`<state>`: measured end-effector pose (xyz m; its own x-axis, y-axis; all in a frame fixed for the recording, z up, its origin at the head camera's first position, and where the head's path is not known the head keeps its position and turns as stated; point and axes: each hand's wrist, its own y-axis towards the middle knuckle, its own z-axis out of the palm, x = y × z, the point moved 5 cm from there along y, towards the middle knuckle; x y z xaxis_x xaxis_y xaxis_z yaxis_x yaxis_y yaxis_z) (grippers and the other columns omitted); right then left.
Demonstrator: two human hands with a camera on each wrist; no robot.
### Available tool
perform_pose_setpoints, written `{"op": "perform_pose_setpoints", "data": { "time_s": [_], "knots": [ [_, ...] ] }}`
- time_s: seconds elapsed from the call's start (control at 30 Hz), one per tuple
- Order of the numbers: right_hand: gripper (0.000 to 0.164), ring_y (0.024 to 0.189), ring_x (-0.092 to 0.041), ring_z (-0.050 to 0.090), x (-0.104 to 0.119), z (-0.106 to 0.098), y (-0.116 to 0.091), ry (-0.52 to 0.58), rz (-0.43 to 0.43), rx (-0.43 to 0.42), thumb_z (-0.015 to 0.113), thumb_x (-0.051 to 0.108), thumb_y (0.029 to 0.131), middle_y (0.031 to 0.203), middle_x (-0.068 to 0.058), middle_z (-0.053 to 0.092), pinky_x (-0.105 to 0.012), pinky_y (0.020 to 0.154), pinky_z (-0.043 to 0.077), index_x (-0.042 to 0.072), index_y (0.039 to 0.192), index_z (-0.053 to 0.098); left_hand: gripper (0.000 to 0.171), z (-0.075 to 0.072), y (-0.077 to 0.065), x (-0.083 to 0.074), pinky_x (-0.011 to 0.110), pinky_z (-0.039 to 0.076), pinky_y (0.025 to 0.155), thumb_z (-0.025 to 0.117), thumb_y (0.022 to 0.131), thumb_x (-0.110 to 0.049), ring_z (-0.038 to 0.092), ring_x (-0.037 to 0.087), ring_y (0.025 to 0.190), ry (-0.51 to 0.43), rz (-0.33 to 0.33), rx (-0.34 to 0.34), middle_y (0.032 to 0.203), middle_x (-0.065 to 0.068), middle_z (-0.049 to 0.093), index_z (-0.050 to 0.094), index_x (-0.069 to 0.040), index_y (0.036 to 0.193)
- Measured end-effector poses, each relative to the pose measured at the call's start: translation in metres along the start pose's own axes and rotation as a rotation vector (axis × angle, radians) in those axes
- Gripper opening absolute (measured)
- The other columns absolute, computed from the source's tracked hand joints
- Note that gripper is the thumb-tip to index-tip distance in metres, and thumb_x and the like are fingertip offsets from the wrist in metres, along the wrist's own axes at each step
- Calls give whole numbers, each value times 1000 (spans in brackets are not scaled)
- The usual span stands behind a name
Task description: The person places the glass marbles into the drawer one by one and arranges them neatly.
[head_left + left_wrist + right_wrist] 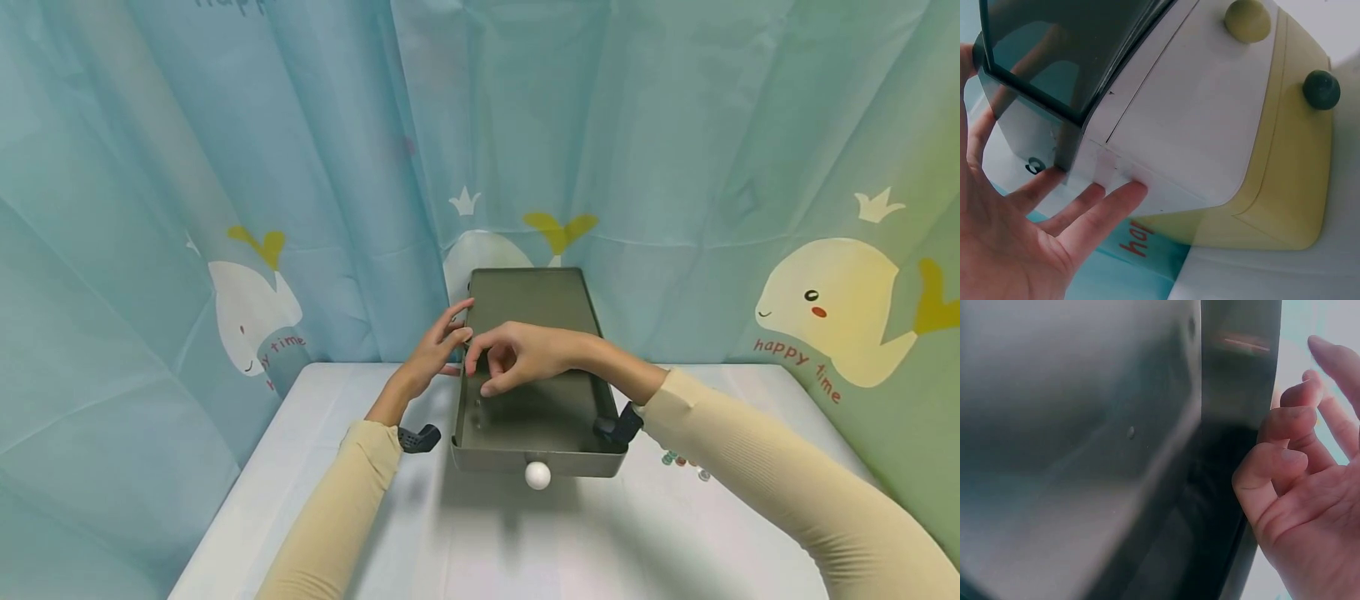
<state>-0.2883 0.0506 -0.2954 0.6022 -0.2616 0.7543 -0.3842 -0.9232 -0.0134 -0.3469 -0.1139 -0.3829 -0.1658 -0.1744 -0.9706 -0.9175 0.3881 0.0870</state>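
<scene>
A small cabinet has a dark olive-grey drawer (540,425) with a white knob (537,475) at its front. My left hand (435,354) spreads its fingers along the cabinet's left side; in the left wrist view, fingertips touch the white side panel (1179,181). Above the drawer hovers my right hand (532,354), fingers loosely bent and the thumb apart from the index finger. No object shows in it. Small glossy spots near the drawer's left wall may be clear beads or reflections. Lower down, the cabinet shows a yellow drawer front (1297,150).
Several small coloured glass beads (681,459) lie on the white table (360,533), right of the drawer, partly behind the right sleeve. A yellow knob (1247,20) and a dark green knob (1321,90) stick out from the lower fronts. A blue-green curtain (660,150) hangs behind.
</scene>
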Motion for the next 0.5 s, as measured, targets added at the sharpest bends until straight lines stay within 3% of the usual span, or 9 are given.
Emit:
{"op": "perform_pose_setpoints", "data": {
  "time_s": [0.23, 0.5],
  "knots": [
    [37, 64, -20, 58, 2, 0, 0, 2, 15, -19, 78, 16, 92, 72, -1, 64, -27, 68, 48, 3, 124, 62, 58, 0, -2, 0, 59, 55, 91, 51, 104, -48, 48, 36, 136, -2, -8, -5, 163, 12, 29, 31, -49, 158],
    [40, 73, -43, 62, 2, -2, -4, 12, 26, -27, 78, 17, 92, 76, -4, 67, -28, 70, 50, 4, 126, 60, 58, 0, -1, 0, 61, 54, 91, 52, 103, -47, 47, 37, 136, -4, -10, -14, 163, 12, 30, 32, -48, 158]
  ]
}}
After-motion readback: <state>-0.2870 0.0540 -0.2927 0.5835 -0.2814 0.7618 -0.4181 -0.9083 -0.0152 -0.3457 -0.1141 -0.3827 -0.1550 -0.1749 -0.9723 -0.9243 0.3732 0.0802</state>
